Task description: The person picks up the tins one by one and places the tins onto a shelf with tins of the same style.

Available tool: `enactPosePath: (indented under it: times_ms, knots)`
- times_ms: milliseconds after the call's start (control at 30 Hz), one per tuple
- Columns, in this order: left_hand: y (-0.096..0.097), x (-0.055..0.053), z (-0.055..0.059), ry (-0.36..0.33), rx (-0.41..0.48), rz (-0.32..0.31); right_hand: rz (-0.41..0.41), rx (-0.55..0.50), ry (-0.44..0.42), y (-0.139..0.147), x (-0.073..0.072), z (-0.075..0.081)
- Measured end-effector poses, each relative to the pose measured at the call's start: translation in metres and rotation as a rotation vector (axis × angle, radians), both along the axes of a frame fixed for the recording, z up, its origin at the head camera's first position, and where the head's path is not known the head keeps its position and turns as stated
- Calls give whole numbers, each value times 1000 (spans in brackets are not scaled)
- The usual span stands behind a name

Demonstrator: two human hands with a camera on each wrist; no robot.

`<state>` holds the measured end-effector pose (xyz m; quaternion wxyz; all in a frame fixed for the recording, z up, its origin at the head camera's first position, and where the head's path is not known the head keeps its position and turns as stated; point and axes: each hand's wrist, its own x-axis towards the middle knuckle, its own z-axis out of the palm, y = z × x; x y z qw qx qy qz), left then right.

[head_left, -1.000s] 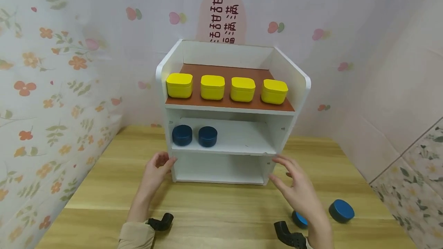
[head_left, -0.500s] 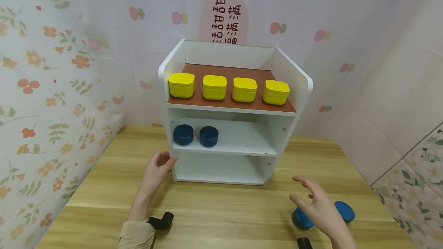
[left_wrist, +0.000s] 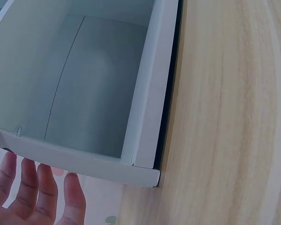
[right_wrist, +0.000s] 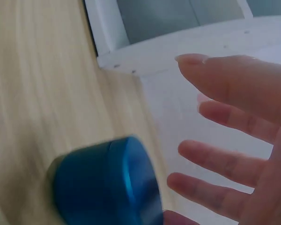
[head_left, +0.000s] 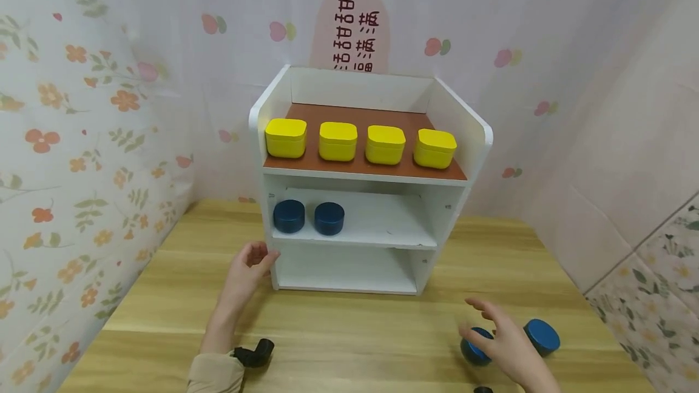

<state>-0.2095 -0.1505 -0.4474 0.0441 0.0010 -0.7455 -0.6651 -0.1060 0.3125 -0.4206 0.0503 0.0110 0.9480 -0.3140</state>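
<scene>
My left hand [head_left: 246, 275] rests at the lower left side of a small white shelf unit [head_left: 461, 123]; the left wrist view has its fingertips [left_wrist: 75, 190] right at the side panel's edge. At the front right of the table, my right hand [head_left: 505, 344] is over a round blue tin [head_left: 474, 356], fingers spread and holding nothing. The right wrist view shows this tin [right_wrist: 103, 187] just beside the fingers. A second blue tin [head_left: 543, 336] sits to the right of that hand. Two more dark blue tins [head_left: 289, 216] stand at the left of the middle shelf.
Several yellow lidded boxes [head_left: 338, 141] stand in a row on the brown top shelf. The unit sits on a wood-grain table [head_left: 349, 338], with a printed curtain [head_left: 207, 108] behind. A black wrist mount [head_left: 255, 353] juts from the left wrist.
My right hand has left the unit's right side and moved down and right to the nearer blue tin. My left hand has stayed in place.
</scene>
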Motion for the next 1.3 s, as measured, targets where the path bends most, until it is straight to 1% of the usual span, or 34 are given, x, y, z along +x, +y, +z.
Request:
enactPosePath:
  times_ms: [167,333,467,567,667,767,833,933,1067,1167,1300]
  knots:
    - [1,2,-1,-5,12,-4,-20,27,-27,9,10,-6]
    - [0,1,-1,-6,16,-3,-16,16,-61,19,14,-11]
    - [-2,1,-1,-7,18,0,6,-60,-121,28,16,-19]
    - [-4,0,-1,-6,17,1,21,-125,-141,33,16,-25]
    - [-4,-1,-2,-10,12,-5,27,-156,-131,35,17,-31]
    - [-4,-2,-3,-23,13,-11,21,-149,-118,36,17,-35]
    - [-3,-2,-2,-17,9,-9,3,-152,-122,35,15,-36]
    - [-3,-1,0,5,-3,-5,-45,-130,-135,32,11,-37]
    - [-1,-4,2,37,-7,-7,-77,-89,-100,27,7,-34]
    - [-1,-4,2,41,-17,-2,-63,-97,-55,22,5,-31]
    - [-1,-1,0,28,-29,4,-60,-126,-22,10,3,-26]
